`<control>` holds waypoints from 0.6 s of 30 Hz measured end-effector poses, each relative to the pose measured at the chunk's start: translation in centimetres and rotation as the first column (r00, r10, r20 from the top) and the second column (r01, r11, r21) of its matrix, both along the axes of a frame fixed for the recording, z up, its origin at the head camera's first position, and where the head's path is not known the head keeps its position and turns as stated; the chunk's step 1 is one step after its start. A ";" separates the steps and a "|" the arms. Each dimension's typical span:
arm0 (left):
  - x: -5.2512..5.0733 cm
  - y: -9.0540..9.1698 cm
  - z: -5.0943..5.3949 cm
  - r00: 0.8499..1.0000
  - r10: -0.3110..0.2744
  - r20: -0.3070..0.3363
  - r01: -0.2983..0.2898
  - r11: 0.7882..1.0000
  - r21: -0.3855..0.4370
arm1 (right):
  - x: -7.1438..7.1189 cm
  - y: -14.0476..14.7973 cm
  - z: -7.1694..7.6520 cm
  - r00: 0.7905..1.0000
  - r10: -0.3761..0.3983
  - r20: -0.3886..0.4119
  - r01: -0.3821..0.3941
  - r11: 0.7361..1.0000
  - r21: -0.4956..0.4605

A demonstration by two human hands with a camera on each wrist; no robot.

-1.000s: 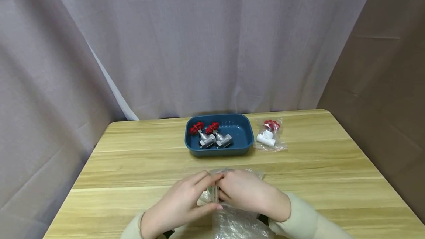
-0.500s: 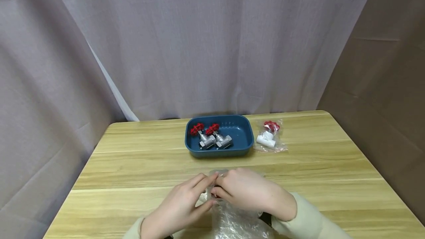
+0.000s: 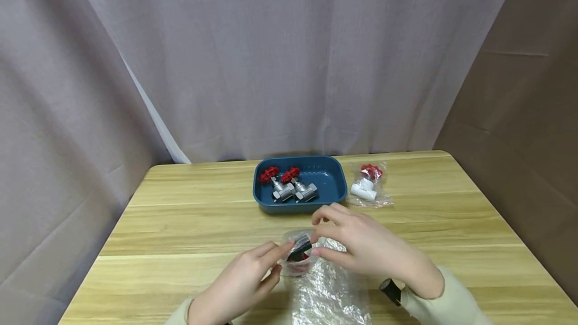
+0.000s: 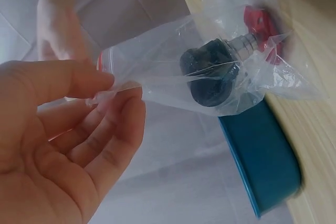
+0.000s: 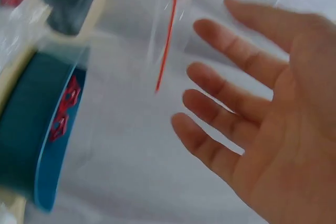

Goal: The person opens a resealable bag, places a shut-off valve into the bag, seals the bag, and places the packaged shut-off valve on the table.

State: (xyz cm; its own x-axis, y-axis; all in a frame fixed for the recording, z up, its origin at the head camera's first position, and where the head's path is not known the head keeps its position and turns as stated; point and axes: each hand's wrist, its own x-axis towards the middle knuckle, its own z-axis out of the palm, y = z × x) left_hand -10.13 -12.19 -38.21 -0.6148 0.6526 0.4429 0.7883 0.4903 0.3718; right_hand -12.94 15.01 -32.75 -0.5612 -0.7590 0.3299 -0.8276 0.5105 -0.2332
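Note:
My left hand [image 3: 244,280] pinches the edge of a clear zip bag [image 4: 157,59] between thumb and fingers. Inside the bag stands a valve [image 3: 299,248] with a dark body above and a red handwheel [image 4: 262,32] at the bottom, near the table. My right hand [image 3: 368,245] is just right of the bag, its fingers spread and holding nothing. In the right wrist view, the bag's red zip line [image 5: 168,43] hangs a little off the right fingertips. A crinkled clear plastic sheet or bag [image 3: 329,285] lies beneath and in front.
Behind the hands stands a blue tray [image 3: 331,204] with two metal valves [image 3: 306,192] with red handwheels in its left half. Right of it, a white valve [image 3: 363,189] with a red handwheel lies in another clear zip bag. Curtains hang behind the wooden table [image 3: 189,224].
My right hand has come away from the bag to the right, and its fingers have spread. The bagged valve now shows between the hands. The left hand has barely moved.

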 end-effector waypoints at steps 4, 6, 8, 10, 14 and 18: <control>0.1 -0.1 -0.2 0.999 0.000 -0.046 0.000 1.000 -0.002 | -0.5 1.3 -0.7 0.998 -0.008 0.055 0.005 0.999 0.049; 0.1 -0.2 -0.4 0.998 -0.005 -0.067 0.005 1.000 0.002 | -0.9 1.7 -1.2 0.997 0.007 0.073 -0.011 0.999 0.052; 0.1 -0.3 -0.5 0.997 -0.003 -0.074 0.003 1.000 0.003 | -1.3 1.8 -1.7 0.997 0.027 0.074 -0.029 0.999 0.031; 0.1 -0.4 -0.5 0.997 0.005 -0.077 -0.005 1.000 0.010 | -1.6 2.0 -2.1 0.997 0.048 0.058 -0.048 0.999 -0.010; 0.2 -0.7 -0.6 0.993 0.057 -0.101 -0.055 0.998 0.027 | -1.9 2.3 -2.6 0.997 0.074 0.007 -0.073 0.995 -0.073; 0.2 -1.1 -0.7 0.985 0.105 -0.135 -0.100 0.994 0.047 | -2.0 2.6 -2.8 0.995 0.096 -0.018 -0.098 0.990 -0.106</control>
State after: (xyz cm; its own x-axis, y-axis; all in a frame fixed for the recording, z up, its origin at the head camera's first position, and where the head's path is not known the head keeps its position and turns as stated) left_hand -9.97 -13.28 -38.89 -0.6093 0.5693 0.5520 0.7794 0.5581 0.2847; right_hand -14.92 17.61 -35.59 -0.4820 -0.7697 0.4186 -0.8752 0.4005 -0.2713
